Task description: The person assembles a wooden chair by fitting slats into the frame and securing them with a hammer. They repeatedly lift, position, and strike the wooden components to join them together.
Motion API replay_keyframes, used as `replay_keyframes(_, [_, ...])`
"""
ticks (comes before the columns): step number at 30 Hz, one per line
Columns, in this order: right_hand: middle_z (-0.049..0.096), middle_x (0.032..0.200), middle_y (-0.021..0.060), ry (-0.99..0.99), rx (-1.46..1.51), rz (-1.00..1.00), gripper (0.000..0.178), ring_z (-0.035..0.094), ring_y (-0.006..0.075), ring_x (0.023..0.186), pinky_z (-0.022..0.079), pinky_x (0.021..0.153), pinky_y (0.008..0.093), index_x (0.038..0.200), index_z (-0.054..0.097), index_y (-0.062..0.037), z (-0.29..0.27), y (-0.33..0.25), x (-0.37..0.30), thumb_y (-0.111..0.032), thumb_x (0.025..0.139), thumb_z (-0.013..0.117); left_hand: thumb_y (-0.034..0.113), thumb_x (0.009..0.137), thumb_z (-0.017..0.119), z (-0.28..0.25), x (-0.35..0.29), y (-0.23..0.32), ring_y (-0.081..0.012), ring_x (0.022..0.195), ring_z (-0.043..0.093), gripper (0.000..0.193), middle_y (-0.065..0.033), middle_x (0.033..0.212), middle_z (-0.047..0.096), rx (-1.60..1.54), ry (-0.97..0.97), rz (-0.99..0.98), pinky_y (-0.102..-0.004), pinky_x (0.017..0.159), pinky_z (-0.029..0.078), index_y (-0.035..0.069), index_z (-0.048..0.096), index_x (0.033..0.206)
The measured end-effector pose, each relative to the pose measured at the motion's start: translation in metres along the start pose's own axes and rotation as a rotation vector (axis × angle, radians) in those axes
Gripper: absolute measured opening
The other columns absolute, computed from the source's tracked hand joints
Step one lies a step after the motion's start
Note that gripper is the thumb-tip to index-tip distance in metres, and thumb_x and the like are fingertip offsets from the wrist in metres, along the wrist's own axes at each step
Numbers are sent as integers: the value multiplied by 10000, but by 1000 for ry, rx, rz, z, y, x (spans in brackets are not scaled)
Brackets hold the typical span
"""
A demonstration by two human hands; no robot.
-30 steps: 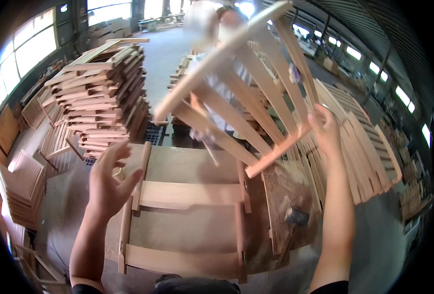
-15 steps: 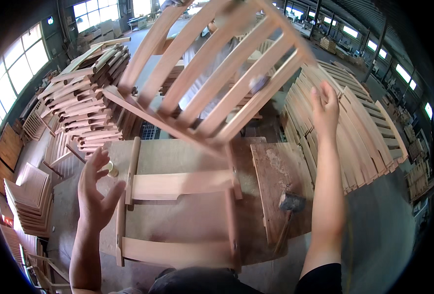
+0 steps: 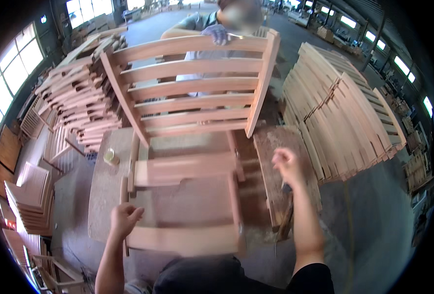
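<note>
My left hand (image 3: 124, 219), fingers curled in and thumb pointing right, is over the left post of a wooden frame (image 3: 187, 239) lying near me on the worktable; I see nothing in it. Behind this lies a similar wooden frame (image 3: 187, 169). My right hand (image 3: 286, 164), blurred with bent fingers, hovers over a rough board (image 3: 273, 142). Below it shows a mallet (image 3: 286, 215), its head mostly hidden by my wrist. A slatted wooden panel (image 3: 192, 85) stands tilted at the table's far side, a co-worker's gloved hand (image 3: 216, 35) on its top rail.
A tall stack of wooden parts (image 3: 79, 98) rises at the far left, and slatted panels (image 3: 339, 117) are stacked at the right. A small jar (image 3: 110, 157) stands on the worktable (image 3: 102, 196). More slatted pieces (image 3: 30, 196) lean at the left.
The slatted panel has swung from a slant in the air to level beyond the table. Both my hands have come down, the right one also inward, and the left fingers have curled.
</note>
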State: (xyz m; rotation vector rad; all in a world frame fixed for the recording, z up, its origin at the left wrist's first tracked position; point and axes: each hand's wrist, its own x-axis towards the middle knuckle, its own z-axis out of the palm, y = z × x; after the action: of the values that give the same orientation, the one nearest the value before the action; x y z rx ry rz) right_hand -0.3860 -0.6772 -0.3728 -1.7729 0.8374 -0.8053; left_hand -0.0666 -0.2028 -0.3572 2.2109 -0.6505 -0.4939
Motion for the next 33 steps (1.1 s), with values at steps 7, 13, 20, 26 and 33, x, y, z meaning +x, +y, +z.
replay_keyframes(7, [716,1085,199,-321,-744,354,506,691,344,1026,544,893,434,1136,691,-3,98,112,-172,-402,828,730,378,752,835,84,-74,-175,-394,1325,486,782,-240,1400,540,490,-516,134,-458,1108,414,1,540,1371])
replay_keyframes(13, [714,1025,222,-406,-942,446,469,695,371,975,549,856,471,1030,710,-16,139,129,-213,-438,823,703,288,676,905,142,-97,-157,-407,1385,409,952,-209,1523,384,682,-462,18,-444,1140,403,-17,420,1436])
replay_keyframes(20, [722,953,223,-353,-891,374,430,688,418,944,536,856,504,977,734,-35,143,94,-201,-434,874,614,281,665,902,155,-102,-183,-365,1409,387,1054,-193,1508,398,716,-250,169,-425,1175,344,-5,319,1495])
replay_keyframes(26, [726,1006,211,-203,-846,293,471,680,420,979,525,875,504,1021,736,-59,136,139,-220,-489,869,618,259,765,729,151,-88,-184,-356,1463,313,861,-193,1560,349,773,-259,272,-454,1197,293,-30,366,1490])
replay_keyframes(33, [731,1026,209,-319,-809,474,624,701,366,988,547,855,442,1109,718,-24,113,169,-273,-539,755,721,431,705,846,142,-70,-169,-384,1518,212,1138,-220,1597,296,921,-460,302,-519,1237,184,7,221,1556])
